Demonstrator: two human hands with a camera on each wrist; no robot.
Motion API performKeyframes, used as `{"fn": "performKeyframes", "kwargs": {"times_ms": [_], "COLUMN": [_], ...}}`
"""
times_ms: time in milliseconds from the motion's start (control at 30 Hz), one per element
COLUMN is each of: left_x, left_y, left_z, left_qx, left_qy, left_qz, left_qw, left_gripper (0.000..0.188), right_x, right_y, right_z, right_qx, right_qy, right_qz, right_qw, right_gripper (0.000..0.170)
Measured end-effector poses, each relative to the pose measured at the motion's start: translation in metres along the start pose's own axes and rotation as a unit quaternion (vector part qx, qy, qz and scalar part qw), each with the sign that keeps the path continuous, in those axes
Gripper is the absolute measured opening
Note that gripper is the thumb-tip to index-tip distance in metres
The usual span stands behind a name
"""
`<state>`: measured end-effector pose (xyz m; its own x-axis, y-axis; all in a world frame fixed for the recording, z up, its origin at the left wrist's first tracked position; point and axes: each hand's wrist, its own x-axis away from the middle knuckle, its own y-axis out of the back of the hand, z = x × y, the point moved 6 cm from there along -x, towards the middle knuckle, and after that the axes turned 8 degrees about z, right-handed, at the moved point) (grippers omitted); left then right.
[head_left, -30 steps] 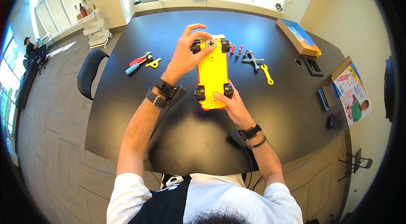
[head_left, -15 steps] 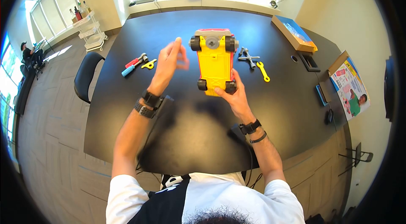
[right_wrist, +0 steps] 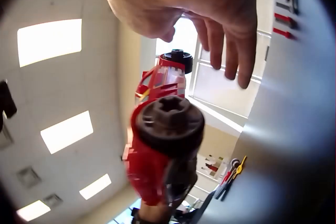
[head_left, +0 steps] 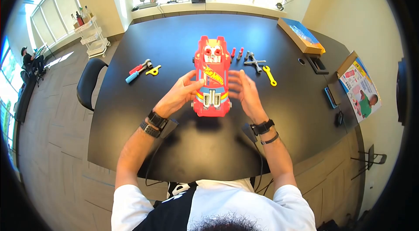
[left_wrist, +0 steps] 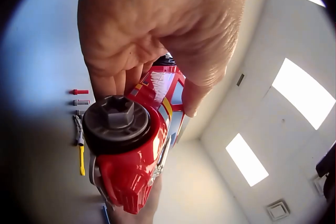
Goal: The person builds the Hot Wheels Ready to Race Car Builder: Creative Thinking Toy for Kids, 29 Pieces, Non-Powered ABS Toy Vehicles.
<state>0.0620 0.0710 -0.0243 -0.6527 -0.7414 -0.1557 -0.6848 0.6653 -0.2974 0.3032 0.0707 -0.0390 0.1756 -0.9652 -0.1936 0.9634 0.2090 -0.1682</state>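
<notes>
A red toy car (head_left: 214, 76) with a yellow logo and chrome engine parts is held over the table, its top facing me. The left hand (head_left: 178, 95) grips its left side, thumb on the top and fingers reaching underneath. Beside the car's right side is the right hand (head_left: 248, 93), its fingers extended and spread. In the right wrist view a gap shows between the right fingers (right_wrist: 215, 50) and the car. A black wheel (left_wrist: 115, 121) with a raised hex hub stands out in the left wrist view. The car's yellow underside is hidden.
On the table's left lie a blue-handled screwdriver (head_left: 132, 76), a red-handled tool (head_left: 136, 68) and a small yellow piece (head_left: 153, 71). To the right are red pegs (head_left: 240, 53), a grey cross wrench (head_left: 255, 62) and a yellow wrench (head_left: 270, 76). An open box (head_left: 301, 37) sits at the back right.
The car has been turned over from its yellow underside to its red top. The left hand has left the front wheel area and now grips the side; the right hand has let go.
</notes>
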Motion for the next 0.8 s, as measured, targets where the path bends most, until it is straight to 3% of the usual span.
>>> {"fn": "performKeyframes", "kwargs": {"times_ms": [33,67,167,367,533,633,700,800], "left_x": [-0.002,-0.002,-0.004,-0.006,0.0,0.0,0.001,0.001], "left_y": [0.002,0.006,0.009,0.013,0.016,0.017,0.015,0.01], "left_z": [-0.002,-0.002,0.001,-0.002,-0.011,-0.014,-0.017,-0.02], "left_qx": [0.001,-0.004,-0.022,-0.032,-0.011,-0.027,-0.031,-0.036], "left_qy": [0.0,0.01,0.032,0.043,-0.001,0.003,0.011,0.021], "left_qz": [0.0,-0.009,-0.024,-0.043,-0.007,0.015,0.03,0.042], "left_qw": [1.0,1.0,0.999,0.998,1.0,1.0,0.999,0.998], "left_gripper": [0.058,0.056,0.053,0.057,0.068,0.074,0.075,0.078], "right_x": [0.009,0.017,0.022,0.015,0.011,0.011,0.014,0.011], "right_y": [-0.012,-0.024,-0.043,-0.041,-0.038,-0.04,-0.042,-0.036], "right_z": [-0.011,-0.01,-0.004,-0.007,-0.02,-0.018,-0.019,-0.026], "right_qx": [-0.114,-0.022,0.035,0.013,0.019,-0.064,-0.158,-0.135], "right_qy": [-0.119,-0.116,-0.078,-0.056,-0.043,-0.04,-0.098,-0.096], "right_qz": [0.078,0.088,0.134,0.144,0.155,0.125,0.112,0.123], "right_qw": [0.983,0.989,0.987,0.988,0.987,0.989,0.976,0.979], "right_gripper": [0.053,0.055,0.059,0.063,0.063,0.062,0.06,0.06]}}
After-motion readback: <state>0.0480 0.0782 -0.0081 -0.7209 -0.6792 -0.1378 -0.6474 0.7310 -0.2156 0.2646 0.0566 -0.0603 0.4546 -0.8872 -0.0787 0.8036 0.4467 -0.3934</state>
